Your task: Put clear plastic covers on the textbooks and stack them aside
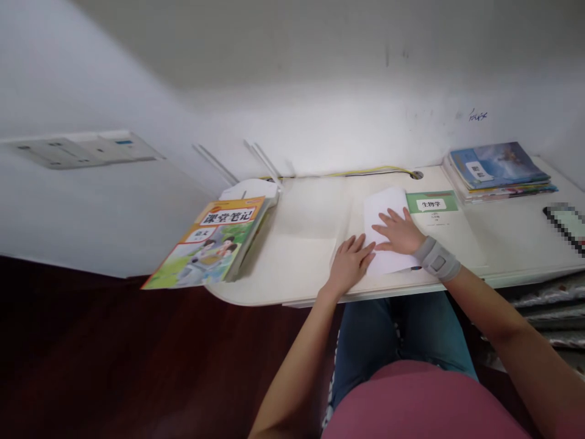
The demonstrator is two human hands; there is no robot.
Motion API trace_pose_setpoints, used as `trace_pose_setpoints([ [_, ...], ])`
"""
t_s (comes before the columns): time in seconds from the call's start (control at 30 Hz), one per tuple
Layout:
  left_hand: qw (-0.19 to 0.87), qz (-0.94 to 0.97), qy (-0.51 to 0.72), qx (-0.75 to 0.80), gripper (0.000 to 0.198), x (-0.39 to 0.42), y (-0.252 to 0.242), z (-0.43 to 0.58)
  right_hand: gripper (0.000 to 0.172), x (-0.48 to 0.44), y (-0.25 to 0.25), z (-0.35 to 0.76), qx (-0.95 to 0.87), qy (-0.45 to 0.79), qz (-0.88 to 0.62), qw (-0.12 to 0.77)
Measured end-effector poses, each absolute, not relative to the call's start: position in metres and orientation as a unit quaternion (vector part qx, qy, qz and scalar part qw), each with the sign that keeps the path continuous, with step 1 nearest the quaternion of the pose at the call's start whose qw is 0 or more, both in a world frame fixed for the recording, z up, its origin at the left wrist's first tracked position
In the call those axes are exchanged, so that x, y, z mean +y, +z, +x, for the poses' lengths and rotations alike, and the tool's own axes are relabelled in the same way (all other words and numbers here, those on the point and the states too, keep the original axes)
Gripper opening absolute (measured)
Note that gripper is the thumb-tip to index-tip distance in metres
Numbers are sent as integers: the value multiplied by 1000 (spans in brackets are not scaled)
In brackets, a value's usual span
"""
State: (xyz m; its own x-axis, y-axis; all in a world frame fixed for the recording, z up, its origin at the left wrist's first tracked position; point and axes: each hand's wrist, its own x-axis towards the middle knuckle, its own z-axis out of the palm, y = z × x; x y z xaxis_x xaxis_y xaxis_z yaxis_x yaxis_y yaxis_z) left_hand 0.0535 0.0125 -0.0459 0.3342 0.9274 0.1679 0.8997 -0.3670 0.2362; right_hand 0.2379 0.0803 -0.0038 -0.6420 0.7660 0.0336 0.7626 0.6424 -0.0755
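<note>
A white sheet of paper (386, 204) lies over the left part of a book with a green and white cover (450, 228). My right hand (399, 233), with a grey band on the wrist, rests on the paper with its fingers spread. At the paper's lower left edge is my left hand (350, 262), its fingers apart and lying flat, the fingertips close to my right thumb. Clear film or a thin transparent cover (315, 207) appears to stretch out to the left of the paper. Neither hand grips anything.
Left on the white desk (247, 292), colourful books (214, 244) overhang the edge beside a white router (251, 188). A book stack (496, 167) and a phone (567, 224) are at the right. A yellow cable (375, 170) runs along the wall.
</note>
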Motion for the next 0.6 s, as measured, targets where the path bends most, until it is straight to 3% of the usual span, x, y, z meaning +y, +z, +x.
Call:
trace_pose_setpoints([
  [0.17,39,780,132,611,61,13,-48,38,69,78,-18,232,-910,40,-411,-31],
  [0.6,23,732,184,656,65,13,-56,28,72,74,-11,203,-920,48,-381,-72],
])
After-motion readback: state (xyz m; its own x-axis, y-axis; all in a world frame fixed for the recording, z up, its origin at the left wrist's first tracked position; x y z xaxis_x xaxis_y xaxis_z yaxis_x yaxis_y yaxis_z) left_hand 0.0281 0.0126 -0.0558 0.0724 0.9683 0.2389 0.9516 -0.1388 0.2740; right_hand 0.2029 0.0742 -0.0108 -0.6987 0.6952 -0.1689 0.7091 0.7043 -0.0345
